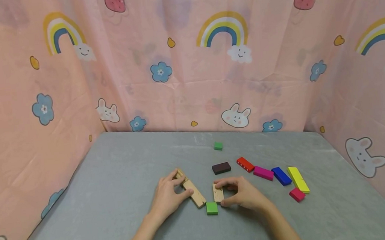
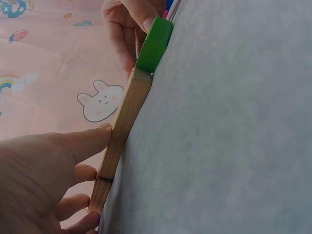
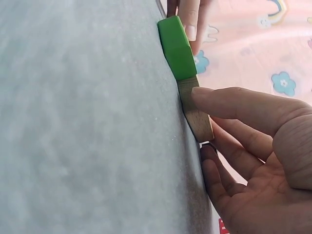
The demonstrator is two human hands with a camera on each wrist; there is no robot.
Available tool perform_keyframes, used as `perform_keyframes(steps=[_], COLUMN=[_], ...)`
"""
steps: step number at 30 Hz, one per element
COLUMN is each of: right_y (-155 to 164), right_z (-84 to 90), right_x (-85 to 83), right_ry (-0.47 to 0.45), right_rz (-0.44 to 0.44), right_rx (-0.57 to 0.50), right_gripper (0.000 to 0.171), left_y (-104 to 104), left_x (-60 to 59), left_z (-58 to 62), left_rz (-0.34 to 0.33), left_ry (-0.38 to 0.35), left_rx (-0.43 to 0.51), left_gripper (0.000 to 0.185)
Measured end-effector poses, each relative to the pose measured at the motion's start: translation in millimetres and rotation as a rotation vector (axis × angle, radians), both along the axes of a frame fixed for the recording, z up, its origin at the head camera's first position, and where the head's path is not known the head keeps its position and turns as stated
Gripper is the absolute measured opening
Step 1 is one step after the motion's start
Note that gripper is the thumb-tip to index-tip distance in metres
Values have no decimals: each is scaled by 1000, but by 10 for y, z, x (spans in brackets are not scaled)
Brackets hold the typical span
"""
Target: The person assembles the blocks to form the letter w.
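Observation:
My left hand [image 1: 168, 196] spans a slanted row of plain wooden blocks [image 1: 196, 195], thumb on the near long block and fingertips at the far piece. The left wrist view shows a seam between these two wooden blocks [image 2: 119, 136]. A short wooden block [image 1: 217, 194] lies flat on the table, pinched between thumb and fingers of my right hand [image 1: 246, 195]. At the near ends of both wooden parts lies a light green block [image 1: 212, 208]. Seen from the right wrist, the green block [image 3: 176, 48] meets the end of the wooden block [image 3: 197, 114] under my right thumb.
Beyond my hands lie a dark brown block [image 1: 221, 167] and a small green block [image 1: 218, 146]. To the right run red [image 1: 245, 164], magenta [image 1: 263, 173], blue [image 1: 281, 176], yellow [image 1: 298, 180] and crimson [image 1: 297, 194] blocks. A pink printed curtain [image 1: 190, 90] borders the grey table [image 1: 115, 171].

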State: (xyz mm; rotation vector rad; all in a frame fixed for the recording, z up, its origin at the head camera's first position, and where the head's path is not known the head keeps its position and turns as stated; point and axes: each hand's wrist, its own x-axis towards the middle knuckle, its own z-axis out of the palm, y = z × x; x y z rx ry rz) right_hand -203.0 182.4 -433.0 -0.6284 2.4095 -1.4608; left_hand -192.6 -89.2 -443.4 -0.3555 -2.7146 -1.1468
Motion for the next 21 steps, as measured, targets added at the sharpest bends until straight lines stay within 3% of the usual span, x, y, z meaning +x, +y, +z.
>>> perform_keyframes(steps=[21], right_y=[7], right_z=[-19], right_x=[5], right_ry=[11], right_rz=[-16], right_rx=[29], right_gripper=[35], left_y=[9], left_x=[-3], left_z=[-13], left_rz=[1], left_ry=[-8], left_rx=[4], left_gripper=[56])
